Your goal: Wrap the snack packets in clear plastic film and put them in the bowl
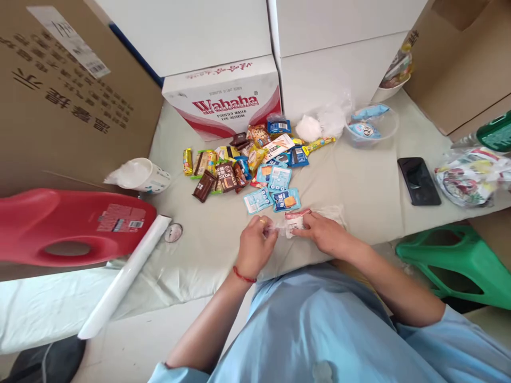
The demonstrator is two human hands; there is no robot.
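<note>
My left hand [255, 246] and my right hand [324, 232] meet at the near edge of a cloth-covered table [359, 186]. Both are closed on a clear plastic bag [296, 222] that holds a small red and white packet. The left pinches its left end, the right grips its right side. Just beyond the hands lies a pile of snack packets [247, 162]: chocolate bars, blue biscuit sachets and yellow wrappers. A red string band circles my left wrist.
A Wahaha carton [223, 98] stands behind the pile. A paper cup [139, 175], a red stool [67, 226] and a white roll [123, 276] lie left. A clear bowl [371, 125], a phone [418, 181], a printed bag [471, 175] and a green stool [455, 260] are right.
</note>
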